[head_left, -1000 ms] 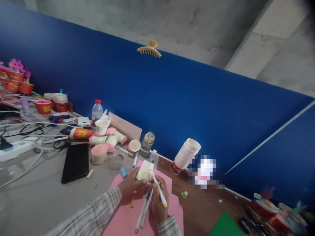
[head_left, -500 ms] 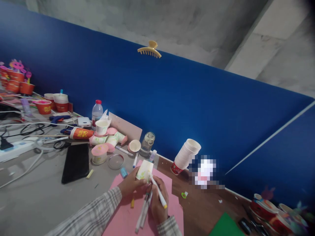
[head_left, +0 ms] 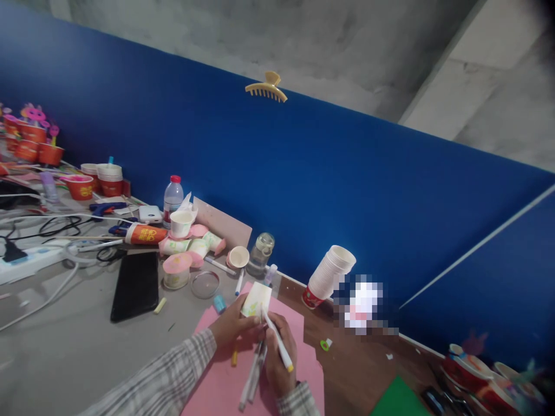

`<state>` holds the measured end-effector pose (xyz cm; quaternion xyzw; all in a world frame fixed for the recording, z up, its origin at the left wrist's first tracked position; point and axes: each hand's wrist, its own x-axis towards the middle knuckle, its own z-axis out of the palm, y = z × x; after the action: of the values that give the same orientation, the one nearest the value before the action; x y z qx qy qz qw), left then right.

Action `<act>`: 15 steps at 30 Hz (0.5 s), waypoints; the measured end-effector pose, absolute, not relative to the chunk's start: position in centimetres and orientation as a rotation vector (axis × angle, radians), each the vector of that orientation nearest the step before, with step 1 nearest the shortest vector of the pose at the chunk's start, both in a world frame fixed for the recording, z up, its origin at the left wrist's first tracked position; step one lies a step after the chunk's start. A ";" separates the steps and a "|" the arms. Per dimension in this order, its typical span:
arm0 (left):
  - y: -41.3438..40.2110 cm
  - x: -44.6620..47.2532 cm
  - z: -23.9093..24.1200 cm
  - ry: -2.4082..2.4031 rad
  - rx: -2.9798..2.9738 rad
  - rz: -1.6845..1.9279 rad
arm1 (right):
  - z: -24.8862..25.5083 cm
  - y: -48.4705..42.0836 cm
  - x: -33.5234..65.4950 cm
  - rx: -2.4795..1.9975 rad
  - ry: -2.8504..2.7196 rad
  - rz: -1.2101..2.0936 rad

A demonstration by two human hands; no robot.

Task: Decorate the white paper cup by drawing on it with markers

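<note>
My left hand (head_left: 232, 327) is closed around a small white paper cup (head_left: 256, 300) with green marks, held on its side over a pink sheet (head_left: 217, 381). My right hand (head_left: 280, 361) grips a white marker with a yellow end (head_left: 277, 342), its tip touching the cup. The same hand also holds several more markers (head_left: 252, 375) that point down toward me across the pink sheet.
Behind stand a stack of white cups (head_left: 327, 273), a small glass jar (head_left: 260, 253), a water bottle (head_left: 172, 197), decorated cups (head_left: 188, 245), a petri dish (head_left: 204, 284) and a black phone (head_left: 135, 285). Cables and a power strip (head_left: 30, 257) lie left. A blue partition (head_left: 303, 185) backs the desk.
The marker tip has slid slightly lower along the cup. The view has shifted a little; both hands stay in place.
</note>
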<state>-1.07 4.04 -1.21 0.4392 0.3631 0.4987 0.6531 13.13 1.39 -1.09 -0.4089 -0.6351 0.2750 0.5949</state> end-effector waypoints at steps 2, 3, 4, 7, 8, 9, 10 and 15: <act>4.2 -1.2 -1.5 0.880 1.073 1.161 | -1.1 1.4 13.1 -0.952 -1.480 0.636; 4.3 -1.2 -1.6 0.898 1.104 1.169 | -1.1 1.4 13.1 -0.958 -1.484 0.634; 4.3 -1.2 -1.7 0.902 1.121 1.166 | -1.1 1.4 13.1 -0.963 -1.486 0.635; 4.3 -1.1 -1.5 0.882 1.122 1.160 | -0.9 1.3 13.1 -0.977 -1.480 0.638; 4.3 -1.1 -1.5 0.873 1.115 1.158 | -0.9 1.3 13.1 -0.981 -1.474 0.638; 4.3 -1.1 -1.4 0.869 1.111 1.160 | -0.8 1.3 13.1 -0.980 -1.466 0.639; 4.2 -1.0 -1.3 0.870 1.111 1.166 | -0.8 1.3 13.0 -0.977 -1.456 0.644; 4.3 -1.1 -1.4 0.886 1.136 1.174 | -0.8 1.2 13.0 -0.959 -1.430 0.697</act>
<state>-1.07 4.25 -1.39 0.4897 0.3818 0.5060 0.5986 12.96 1.24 -0.75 -0.4136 -0.6164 0.3007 0.5988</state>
